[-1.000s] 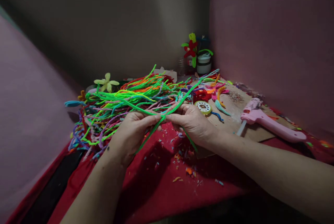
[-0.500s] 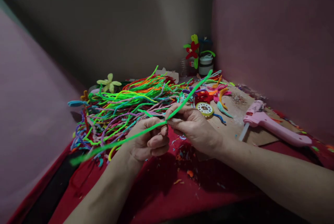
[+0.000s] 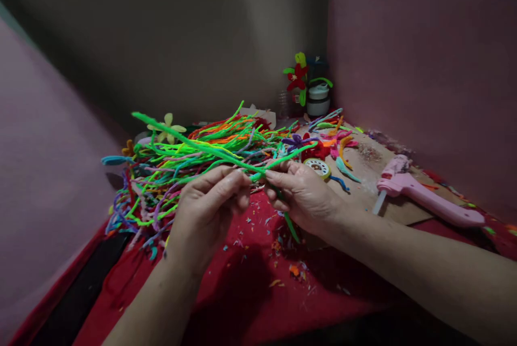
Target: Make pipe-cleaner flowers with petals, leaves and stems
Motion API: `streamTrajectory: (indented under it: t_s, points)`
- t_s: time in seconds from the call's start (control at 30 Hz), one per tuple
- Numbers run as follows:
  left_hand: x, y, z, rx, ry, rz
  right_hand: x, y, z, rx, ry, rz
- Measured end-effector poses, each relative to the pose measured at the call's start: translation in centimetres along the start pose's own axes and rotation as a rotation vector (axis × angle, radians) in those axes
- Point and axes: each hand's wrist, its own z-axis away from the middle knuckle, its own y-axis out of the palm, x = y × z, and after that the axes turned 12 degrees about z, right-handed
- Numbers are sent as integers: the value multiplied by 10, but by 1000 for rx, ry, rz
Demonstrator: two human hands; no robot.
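1. Your right hand [image 3: 305, 192] pinches the green fuzzy stems [image 3: 240, 162] where they cross, above the red-covered desk [image 3: 315, 300].
2. Your left hand [image 3: 208, 206] has its thumb and fingers drawn together at that crossing; you cannot tell whether they grip.
3. Behind your hands lies a multicoloured heap of stems [image 3: 226, 133].
4. Right of it, a yellow-rimmed spool [image 3: 317, 167] and pink glue gun [image 3: 428, 195] rest.

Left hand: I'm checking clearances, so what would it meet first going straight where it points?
Probably the green fuzzy stems pinched in the right hand, just beyond the left hand; depth is unclear, and they may be touching.
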Motion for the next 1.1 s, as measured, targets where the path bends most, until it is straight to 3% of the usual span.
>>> streamTrajectory:
  t_s: [0.1,0.2,0.27,0.37,0.6,0.73,0.9,1.0,1.1]
  points:
    - [4,3,1,-112,278,-420,-1,1,0,38,-58,-9]
    - [6,3,0,-108,479,-813,-1,3,1,81,-71,-27]
    - [6,0,-1,-97,534,-932,0,3,2,98,-33,-30]
    - [5,-4,-2,-59,528,-944,0,1,2,115,24,-33]
    - [10,-8,-6,86,488,-717,0,-5,-2,129,173,-103]
    - [15,-13,-10,144,681,-790,3,-4,-3,109,266,-67]
    - [16,-15,-7,74,955,-1061,6,-3,0,130,172,39]
    - [14,-13,-2,54,1003,-1028,7,0,5,140,90,60]
    - [13,-11,2,50,1011,-980,8,2,8,161,98,38]
